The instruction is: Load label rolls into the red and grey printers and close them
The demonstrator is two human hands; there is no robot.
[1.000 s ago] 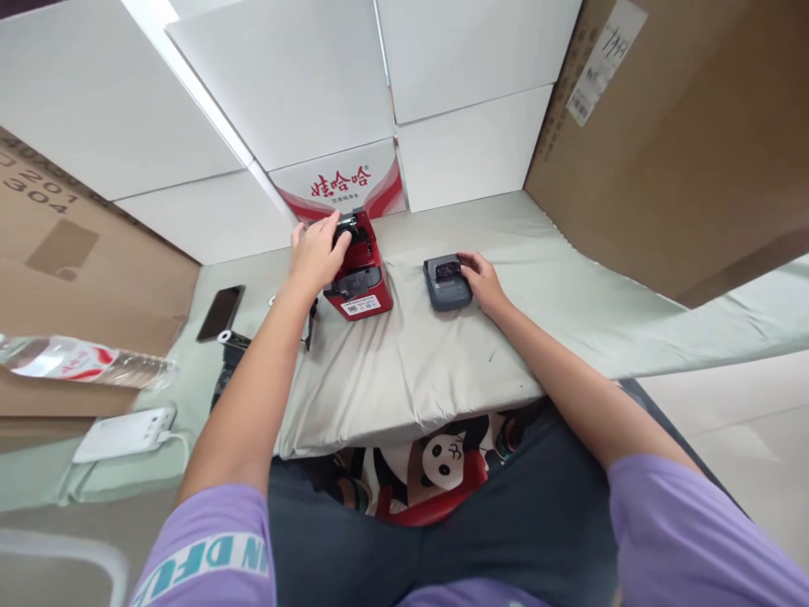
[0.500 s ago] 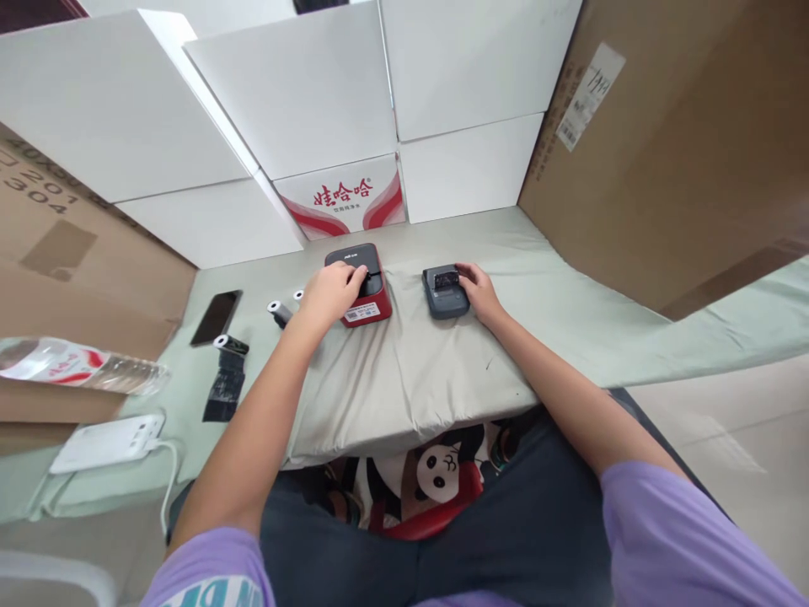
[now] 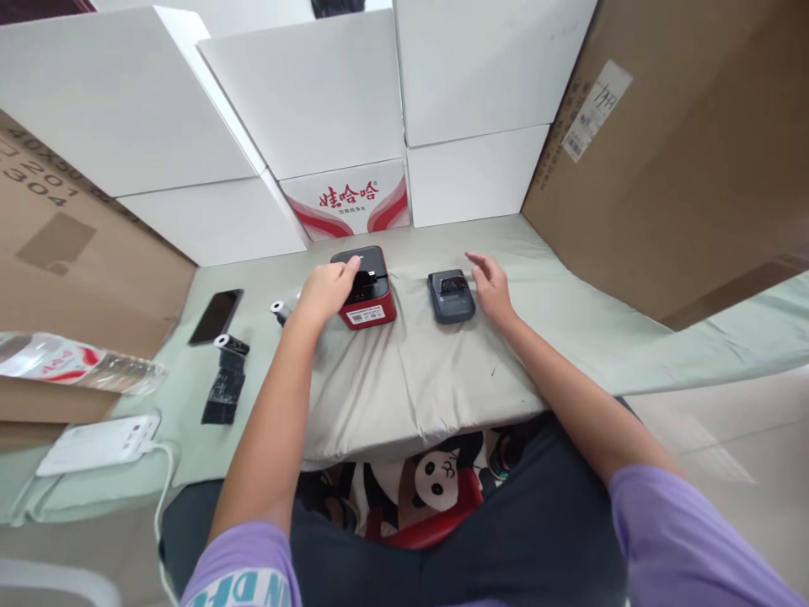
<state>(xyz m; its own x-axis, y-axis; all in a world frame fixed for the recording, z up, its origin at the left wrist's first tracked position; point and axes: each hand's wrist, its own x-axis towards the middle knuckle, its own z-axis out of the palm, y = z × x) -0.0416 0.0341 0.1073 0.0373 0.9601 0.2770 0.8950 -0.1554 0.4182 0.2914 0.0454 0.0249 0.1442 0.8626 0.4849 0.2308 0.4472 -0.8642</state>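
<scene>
My left hand (image 3: 329, 291) is at the left side of a red and black label printer (image 3: 381, 308), its thumb on the black top and its fingers bent, partly hidden. A dark strip lies across the printer's top. Just right of a small dark portable printer (image 3: 453, 308), my right hand (image 3: 493, 287) is open, fingers apart and holding nothing. A short black piece of label strip (image 3: 453, 284) sticks up from the small printer. Both printers stand on the cloth-covered table (image 3: 404, 379).
At the left lie a black label roll (image 3: 231, 344) with its strip unrolled, another roll (image 3: 279, 312), a phone (image 3: 216, 317), a white power bank (image 3: 98, 444) with cable and a water bottle (image 3: 82, 364). White boxes (image 3: 316, 101) line the back; a brown carton (image 3: 683, 169) stands right.
My right hand has come off the small printer, its fingers spreading to the right of it. My left hand has drawn back a little on the red printer, showing more of its top.
</scene>
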